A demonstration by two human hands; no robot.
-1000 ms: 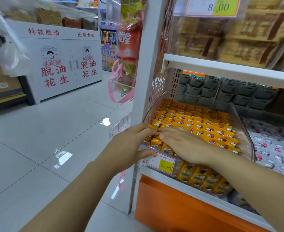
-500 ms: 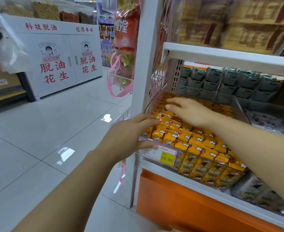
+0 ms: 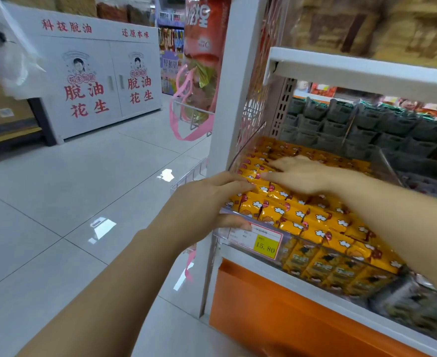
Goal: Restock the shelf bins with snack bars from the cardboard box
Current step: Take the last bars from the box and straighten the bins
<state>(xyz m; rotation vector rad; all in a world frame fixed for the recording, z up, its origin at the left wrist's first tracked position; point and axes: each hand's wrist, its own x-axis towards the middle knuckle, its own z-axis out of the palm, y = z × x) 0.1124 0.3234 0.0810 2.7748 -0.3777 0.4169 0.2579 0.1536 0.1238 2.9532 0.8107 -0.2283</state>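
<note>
A clear plastic shelf bin (image 3: 240,143) holds rows of yellow-orange snack bars (image 3: 312,217). My left hand (image 3: 204,202) grips the bin's front left corner, thumb on the clear front lip above the yellow price tag (image 3: 265,244), fingers over the edge touching the bars. My right hand (image 3: 297,173) lies flat on the bars toward the back left of the bin, fingers spread and straight. The cardboard box is not in view.
Green packets (image 3: 361,124) fill the bin behind, and grey patterned packets (image 3: 428,186) the bin to the right. A white shelf board (image 3: 361,70) runs overhead. Snack bags (image 3: 202,60) hang on the upright's left side. Tiled aisle floor (image 3: 70,202) lies to the left.
My right hand moved from the bin's front edge back over the bars and now lies slightly nearer again. My left hand kept its hold on the front corner.
</note>
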